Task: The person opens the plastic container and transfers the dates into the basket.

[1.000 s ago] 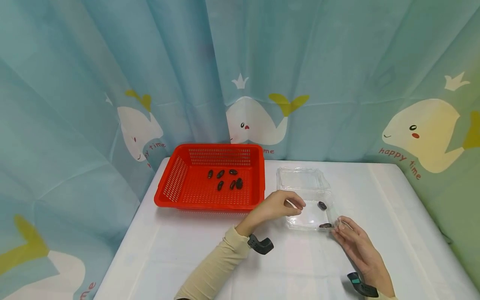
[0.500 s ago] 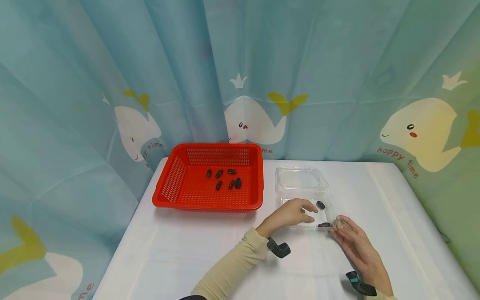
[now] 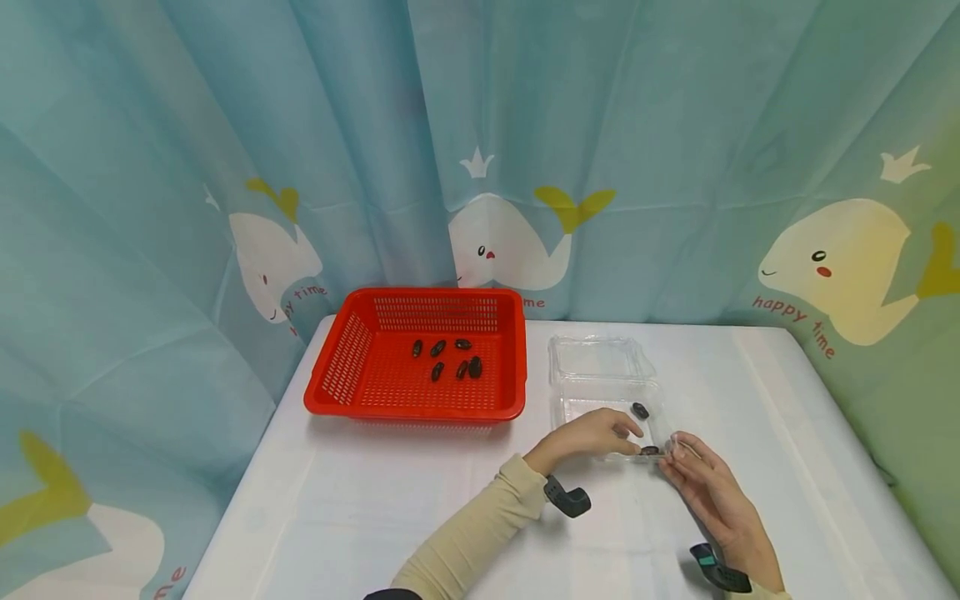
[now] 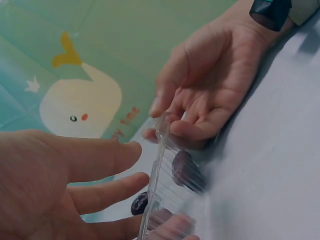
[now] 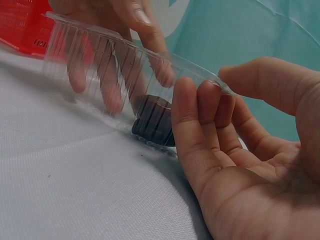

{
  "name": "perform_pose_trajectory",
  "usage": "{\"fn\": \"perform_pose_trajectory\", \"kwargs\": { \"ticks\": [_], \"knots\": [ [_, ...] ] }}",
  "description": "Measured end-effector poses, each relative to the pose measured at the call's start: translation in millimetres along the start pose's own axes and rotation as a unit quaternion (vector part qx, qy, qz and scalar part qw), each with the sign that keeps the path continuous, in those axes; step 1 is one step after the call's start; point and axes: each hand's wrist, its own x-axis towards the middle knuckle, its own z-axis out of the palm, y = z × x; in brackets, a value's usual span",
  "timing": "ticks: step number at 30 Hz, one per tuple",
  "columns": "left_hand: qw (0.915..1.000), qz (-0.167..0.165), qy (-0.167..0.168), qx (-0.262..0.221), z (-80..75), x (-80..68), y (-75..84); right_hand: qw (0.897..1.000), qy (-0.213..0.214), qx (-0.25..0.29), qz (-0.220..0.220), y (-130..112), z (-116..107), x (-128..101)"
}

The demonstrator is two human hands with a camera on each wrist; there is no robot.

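Clear plastic clamshell box point(image 3: 604, 392), two dark dates inside.
Right hand point(image 3: 708, 486) pinches its 5 o'clock corner; left hand point(image 3: 592, 433) reaches inside, fingers relaxed, grasping nothing.

This looks like a staged recording booth, perhaps in a lab, rather than a lived-in room: a blue curtain point(image 3: 480, 150) printed with cartoon whales closes off the whole background, and a table point(image 3: 420, 517) under a plain white cloth fills the foreground.

Left arm point(image 3: 472, 533): cream long sleeve, dark wrist-mounted camera point(image 3: 567, 498). Right wrist: black band with teal patch point(image 3: 720, 569).
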Motion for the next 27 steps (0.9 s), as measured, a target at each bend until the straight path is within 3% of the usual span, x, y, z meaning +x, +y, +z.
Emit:
{"fn": "perform_pose_trajectory", "kwargs": {
  "ticks": [8,20,27],
  "knots": [
    [0.9975,0.012,-0.033,-0.061,2.9,5.7,-0.3,1.0,-0.005,0.003,0.004,0,-1,1],
    [0.9975,0.008,-0.027,-0.065,9.5,12.2,-0.4,1.0,-0.009,0.003,0.001,1,-1,0],
    [0.9993,0.012,-0.015,-0.032,12.2,19.1,0.1,1.0,-0.015,0.009,-0.003,1,-1,1]
  ]
}}
